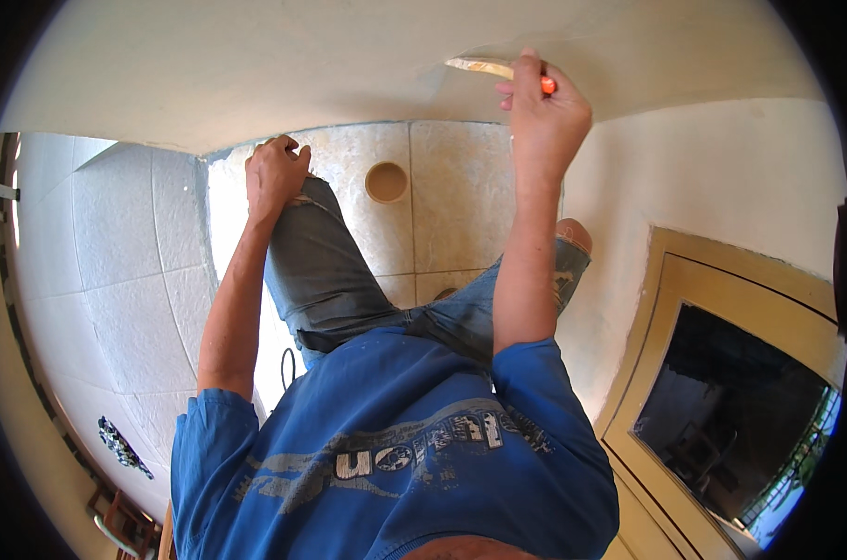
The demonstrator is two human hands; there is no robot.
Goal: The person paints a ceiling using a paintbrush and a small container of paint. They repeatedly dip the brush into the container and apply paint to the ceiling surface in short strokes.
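My right hand (545, 112) grips a brush (484, 65) with an orange handle, its pale, paint-coloured head against the off-white wall (312, 65) in front of me. My left hand (276, 168) rests on my left knee, close to the foot of that wall, with its fingers apart and loosely bent and nothing visible in them. A small round tan container (386, 182) stands on the beige tiled floor (461, 163) between my legs, its contents a similar tan.
A side wall (610, 177) rises at my right, with a yellow-framed dark glass panel (713, 392) in it. Paler tiled floor (116, 224) spreads to my left, with a small patterned cloth-like item (125, 448) and a wooden chair (125, 523) toward the lower left. A thin black loop (288, 369) lies by my left hip.
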